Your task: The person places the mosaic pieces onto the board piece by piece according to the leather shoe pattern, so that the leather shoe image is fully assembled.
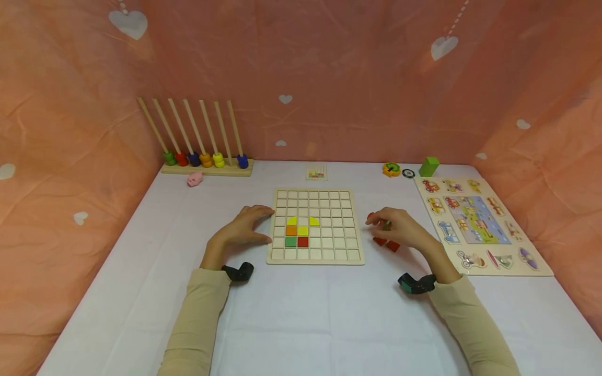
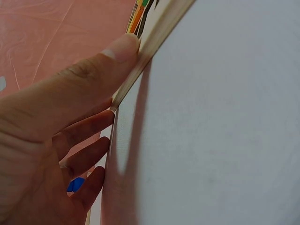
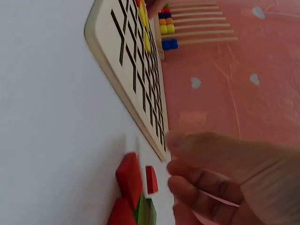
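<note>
A wooden grid board (image 1: 336, 219) lies mid-table. In its left half sit an orange tile (image 1: 291, 230), a green tile (image 1: 291, 242), a red tile (image 1: 303, 242) and several yellow pieces (image 1: 303, 230), two of them with curved edges. My left hand (image 1: 244, 225) rests at the board's left edge, thumb and fingers spread along it. Right of the board, my right hand (image 1: 397, 227) hovers over loose red pieces (image 1: 392, 245), its thumb and fingers apart. Red blocks (image 3: 130, 176) and a green block (image 3: 144, 212) lie below its fingertips in the right wrist view.
At the back left stands a bead rack (image 1: 207, 169) with a pink pig figure (image 1: 195, 179) before it. Behind the board lies a small pattern card (image 1: 316, 173). A picture puzzle (image 1: 479, 224), green block (image 1: 429, 166) and yellow-green toy (image 1: 391, 169) are on the right.
</note>
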Available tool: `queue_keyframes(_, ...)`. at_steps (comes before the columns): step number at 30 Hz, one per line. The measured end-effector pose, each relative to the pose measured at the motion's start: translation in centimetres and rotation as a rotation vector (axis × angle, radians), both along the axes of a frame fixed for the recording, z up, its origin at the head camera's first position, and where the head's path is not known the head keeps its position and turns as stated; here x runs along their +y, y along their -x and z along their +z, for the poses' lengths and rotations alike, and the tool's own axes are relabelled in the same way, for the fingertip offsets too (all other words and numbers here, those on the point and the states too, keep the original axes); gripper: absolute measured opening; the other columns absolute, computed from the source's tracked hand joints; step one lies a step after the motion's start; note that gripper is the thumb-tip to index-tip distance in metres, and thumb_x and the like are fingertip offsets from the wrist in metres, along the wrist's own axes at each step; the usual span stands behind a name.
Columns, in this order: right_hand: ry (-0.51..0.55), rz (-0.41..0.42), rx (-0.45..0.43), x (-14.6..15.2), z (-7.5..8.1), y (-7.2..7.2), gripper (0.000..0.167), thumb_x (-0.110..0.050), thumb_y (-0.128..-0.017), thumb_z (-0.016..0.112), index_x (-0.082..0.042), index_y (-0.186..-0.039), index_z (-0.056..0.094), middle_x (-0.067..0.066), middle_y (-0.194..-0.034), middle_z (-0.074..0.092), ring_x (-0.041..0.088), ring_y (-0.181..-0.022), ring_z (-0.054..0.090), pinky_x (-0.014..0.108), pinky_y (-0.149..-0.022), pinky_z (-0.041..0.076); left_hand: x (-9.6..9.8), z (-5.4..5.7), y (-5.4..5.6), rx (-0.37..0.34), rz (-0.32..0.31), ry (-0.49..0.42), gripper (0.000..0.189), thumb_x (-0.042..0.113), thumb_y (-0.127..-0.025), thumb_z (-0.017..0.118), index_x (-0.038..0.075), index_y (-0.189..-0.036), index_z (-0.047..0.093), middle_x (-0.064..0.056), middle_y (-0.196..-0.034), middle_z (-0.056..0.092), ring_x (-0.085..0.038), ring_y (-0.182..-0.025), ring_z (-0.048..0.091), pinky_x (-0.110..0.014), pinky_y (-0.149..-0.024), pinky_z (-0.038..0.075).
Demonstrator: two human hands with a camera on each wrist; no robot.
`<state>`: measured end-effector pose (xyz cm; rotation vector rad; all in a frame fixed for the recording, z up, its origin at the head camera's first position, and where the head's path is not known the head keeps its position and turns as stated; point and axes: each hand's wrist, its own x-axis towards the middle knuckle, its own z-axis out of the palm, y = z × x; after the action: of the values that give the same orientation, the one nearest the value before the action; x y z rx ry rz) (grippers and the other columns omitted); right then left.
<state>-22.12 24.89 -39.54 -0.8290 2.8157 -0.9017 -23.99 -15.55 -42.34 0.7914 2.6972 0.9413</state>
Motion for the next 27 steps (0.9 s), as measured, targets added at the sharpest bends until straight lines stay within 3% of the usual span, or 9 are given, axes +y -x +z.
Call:
queue_keyframes(5, -0.050, -0.003, -0.115, 1.2, -0.1, -0.4, 0.027, -0.006, -0.075, 0.076, -0.005, -0.101, 0.068, 0.005, -0.095, 0.062, 0.020, -0.082, 0.051, 0.030, -0.069, 0.046, 0.0, 0.0, 0.0, -0.007, 0.003, -0.004, 0.071, 0.021, -0.073, 0.079, 0.001, -0.133, 0.047, -0.016, -0.140, 0.041, -0.033, -0.124, 0.033, -0.048, -0.107, 0.026)
queue_keyframes(9, -0.089, 0.023, -0.150, 1.7, -0.5, -0.5, 0.028, -0.003, -0.075, 0.074, -0.009, -0.102, 0.069, 0.005, -0.100, 0.057, 0.021, -0.086, 0.049, 0.031, -0.074, 0.045, 0.0, 0.1, -0.1, -0.013, 0.009, -0.005, 0.071, 0.021, -0.073, 0.079, 0.001, -0.134, 0.047, -0.016, -0.140, 0.041, -0.033, -0.125, 0.033, -0.049, -0.107, 0.026)
queue_keyframes(21, -0.126, 0.020, -0.088, 1.3, -1.0, 0.2, 0.020, -0.016, -0.078, 0.075, -0.007, -0.095, 0.068, 0.003, -0.093, 0.060, 0.017, -0.084, 0.049, 0.033, -0.076, 0.044, 0.0, 0.1, -0.2, -0.016, 0.008, -0.020, 0.071, 0.021, -0.073, 0.079, 0.002, -0.133, 0.047, -0.015, -0.139, 0.042, -0.032, -0.124, 0.033, -0.049, -0.106, 0.027)
queue_keyframes(27, -0.022, 0.041, -0.034, -0.3, -0.7, 0.1, 0.024, -0.013, -0.078, 0.075, -0.005, -0.099, 0.067, 0.000, -0.086, 0.060, 0.016, -0.076, 0.050, 0.026, -0.066, 0.044, 0.0, 0.1, -0.2, -0.012, 0.004, -0.019, 0.071, 0.022, -0.073, 0.079, 0.002, -0.133, 0.047, -0.015, -0.139, 0.042, -0.032, -0.124, 0.033, -0.049, -0.106, 0.027)
